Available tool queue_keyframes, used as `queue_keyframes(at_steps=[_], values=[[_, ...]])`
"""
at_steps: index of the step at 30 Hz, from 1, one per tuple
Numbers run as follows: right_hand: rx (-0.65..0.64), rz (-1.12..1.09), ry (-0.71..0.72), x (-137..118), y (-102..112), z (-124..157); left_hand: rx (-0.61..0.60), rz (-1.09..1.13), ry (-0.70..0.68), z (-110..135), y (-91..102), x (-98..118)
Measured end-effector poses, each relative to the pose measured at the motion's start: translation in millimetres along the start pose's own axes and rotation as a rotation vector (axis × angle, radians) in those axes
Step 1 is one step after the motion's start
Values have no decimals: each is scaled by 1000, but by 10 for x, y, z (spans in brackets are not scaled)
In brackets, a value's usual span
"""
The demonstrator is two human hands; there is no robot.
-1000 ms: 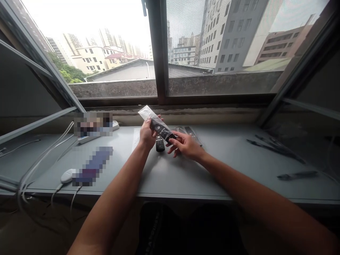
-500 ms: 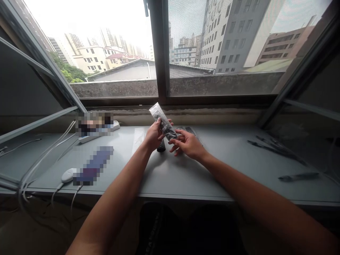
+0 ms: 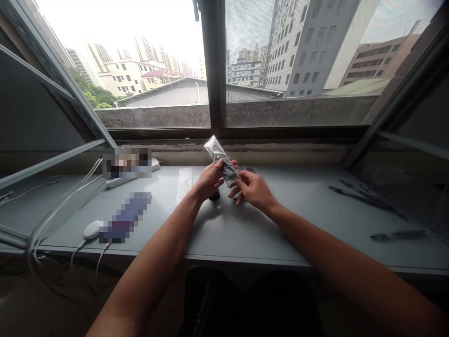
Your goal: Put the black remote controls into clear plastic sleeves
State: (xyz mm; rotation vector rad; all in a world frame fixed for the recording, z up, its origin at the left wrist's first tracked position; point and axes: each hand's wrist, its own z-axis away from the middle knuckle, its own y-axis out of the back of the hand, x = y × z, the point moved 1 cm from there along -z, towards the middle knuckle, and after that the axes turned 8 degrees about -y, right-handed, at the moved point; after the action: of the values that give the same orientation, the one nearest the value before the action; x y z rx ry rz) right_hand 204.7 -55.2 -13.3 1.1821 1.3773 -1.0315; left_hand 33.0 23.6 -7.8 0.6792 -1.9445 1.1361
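Observation:
Both hands hold a clear plastic bag with a dark, long remote control inside, raised above the table and tilted. My left hand is closed around the bag's middle, thumb on top. At the lower right end, my right hand pinches the bag's edge between thumb and fingers. A black remote control lies on the table below, mostly hidden by my left hand. Behind my right hand, a dark item on the table is partly covered.
A flat whitish plastic sleeve lies left of my hands. Further left are a white power strip, a blurred-out bluish item, a round white charger and cables. Dark bagged items lie at right. A window frame stands behind.
Both hands and the bag have shifted slightly right. My left hand covers more of the remote on the table. The buttons through the bag show less clearly now.

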Motion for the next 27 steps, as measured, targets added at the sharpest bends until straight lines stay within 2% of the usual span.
queue_keyframes(at_steps=[3,9,11,13,18,22,27], values=[[-3,7,-4,1,13,-6,47,4,18,-4,0,46],[-36,76,-42,-74,-30,49,381,96,-39,-57,110,195],[-27,107,-61,-93,-49,65,432,111,-54,-71,138,196],[12,123,-77,-95,-49,63,427,131,-66,-77,141,177],[106,77,-65,-48,4,4,325,150,-61,-64,80,124],[96,54,-57,-28,20,-11,244,114,-9,-33,30,95],[52,158,-84,-54,16,23,157,64,69,26,-20,68]])
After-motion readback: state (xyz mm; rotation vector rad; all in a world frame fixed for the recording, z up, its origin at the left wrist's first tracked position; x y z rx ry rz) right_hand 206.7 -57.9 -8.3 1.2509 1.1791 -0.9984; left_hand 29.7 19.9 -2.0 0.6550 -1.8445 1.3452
